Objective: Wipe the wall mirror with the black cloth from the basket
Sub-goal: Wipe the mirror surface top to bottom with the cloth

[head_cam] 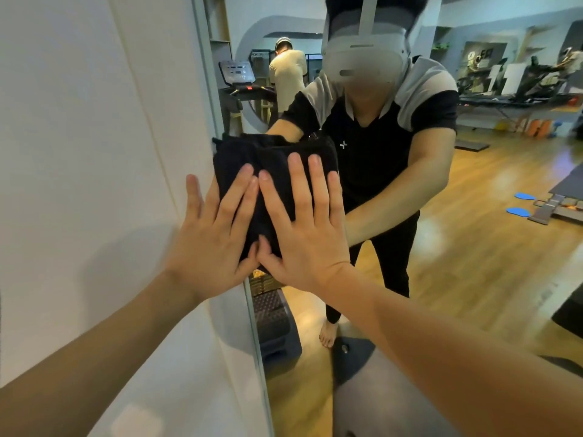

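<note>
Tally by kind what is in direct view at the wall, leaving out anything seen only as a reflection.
Hands pressed flat on the cloth: 2, left hand and right hand
Black cloth: 1
Wall mirror: 1
White wall: 1
Total: 5

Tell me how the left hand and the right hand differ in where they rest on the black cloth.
The left hand lies partly on the white wall, only its inner fingers on the black cloth; the right hand lies over the mirror. The right hand's fingertips reach higher up the cloth than the left hand's. Both are flat with straight fingers, pressing the cloth, thumbs touching.
</note>
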The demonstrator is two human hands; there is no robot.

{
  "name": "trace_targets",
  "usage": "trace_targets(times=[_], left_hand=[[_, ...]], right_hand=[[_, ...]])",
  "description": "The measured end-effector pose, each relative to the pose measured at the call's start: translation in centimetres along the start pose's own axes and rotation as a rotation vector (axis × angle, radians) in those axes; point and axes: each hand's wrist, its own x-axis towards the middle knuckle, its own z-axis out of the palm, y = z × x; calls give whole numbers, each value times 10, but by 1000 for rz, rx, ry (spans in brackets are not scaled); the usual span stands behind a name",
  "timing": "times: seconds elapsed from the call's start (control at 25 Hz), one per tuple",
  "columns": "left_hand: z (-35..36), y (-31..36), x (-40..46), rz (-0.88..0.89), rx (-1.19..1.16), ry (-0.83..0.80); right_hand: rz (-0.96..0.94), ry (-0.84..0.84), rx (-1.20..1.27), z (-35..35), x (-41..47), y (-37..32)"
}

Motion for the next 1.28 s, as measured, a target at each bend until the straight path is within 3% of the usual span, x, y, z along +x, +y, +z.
trace_targets(times=[0.6, 0.92, 1.28], left_hand=[[19, 60, -48, -137, -142, -160], [26, 115, -31, -139, -272, -10], [42, 233, 10, -74, -466, 66]], right_hand=[[-59, -3, 61, 19, -60, 1], [-115, -50, 92, 4, -87, 40], [-108, -73, -42, -47, -162, 148]])
